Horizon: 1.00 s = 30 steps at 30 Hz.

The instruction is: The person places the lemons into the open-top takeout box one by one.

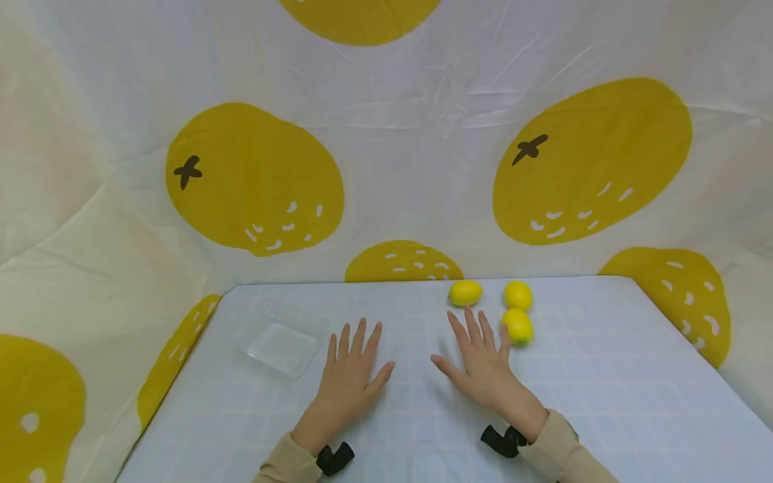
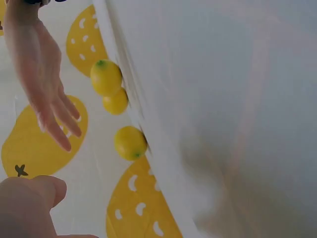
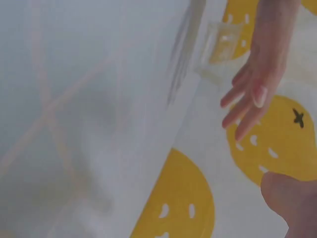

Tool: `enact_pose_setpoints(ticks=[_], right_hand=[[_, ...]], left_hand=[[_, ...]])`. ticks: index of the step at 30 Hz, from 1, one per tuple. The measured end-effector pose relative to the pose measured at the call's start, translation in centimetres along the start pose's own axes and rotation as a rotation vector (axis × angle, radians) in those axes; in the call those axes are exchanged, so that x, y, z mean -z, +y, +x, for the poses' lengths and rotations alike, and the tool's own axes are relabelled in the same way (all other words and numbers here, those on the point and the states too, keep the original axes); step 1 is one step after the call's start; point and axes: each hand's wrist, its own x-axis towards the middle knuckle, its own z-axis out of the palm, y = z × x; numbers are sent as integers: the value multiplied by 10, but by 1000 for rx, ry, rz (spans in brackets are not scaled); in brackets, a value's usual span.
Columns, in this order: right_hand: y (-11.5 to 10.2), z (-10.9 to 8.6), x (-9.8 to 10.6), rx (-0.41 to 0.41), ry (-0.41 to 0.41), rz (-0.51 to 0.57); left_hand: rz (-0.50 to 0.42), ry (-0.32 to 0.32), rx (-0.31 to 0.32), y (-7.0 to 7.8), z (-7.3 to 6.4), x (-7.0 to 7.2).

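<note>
In the head view my left hand (image 1: 348, 379) hovers over the table with fingers spread and straight, holding nothing. To its left stands a clear plastic box (image 1: 284, 342). My right hand (image 1: 486, 372) is likewise spread flat, palm down and bare of any object. Its fingertips reach toward three yellow lemons: one lemon (image 1: 466, 293) just beyond the middle fingers, another lemon (image 1: 518, 296) farther back, and a near lemon (image 1: 518, 327) that the little finger overlaps in this view. The left wrist view shows the lemons (image 2: 106, 78) along the table's far edge, beyond the right hand.
The table (image 1: 386, 429) wears a pale checked cloth. Behind it and at the left hangs a white curtain (image 1: 417, 181) printed with big yellow fruit. A black wrist camera mount (image 1: 335, 459) sits under the left wrist, and another mount (image 1: 503, 441) under the right.
</note>
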Motion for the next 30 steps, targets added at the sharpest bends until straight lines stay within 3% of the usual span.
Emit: enact_pose_setpoints(ticks=[5, 10, 16, 20, 23, 26, 30], right_hand=[[-12, 9, 5, -17, 4, 96], [-26, 18, 7, -34, -7, 215], [-40, 30, 4, -55, -1, 374], [-48, 40, -1, -78, 45, 475], [-55, 46, -5, -96, 78, 570], [-65, 53, -9, -108, 98, 693], [-78, 59, -20, -117, 101, 859]], left_hand=[[-104, 77, -24, -6, 0, 8], [-235, 226, -71, -14, -3, 22], [-429, 377, -37, -30, -11, 38], [-576, 515, -33, -48, -15, 51], [-630, 648, -36, -59, -19, 64], [-634, 759, 18, -72, -25, 75], [-656, 839, 162, -99, -35, 80]])
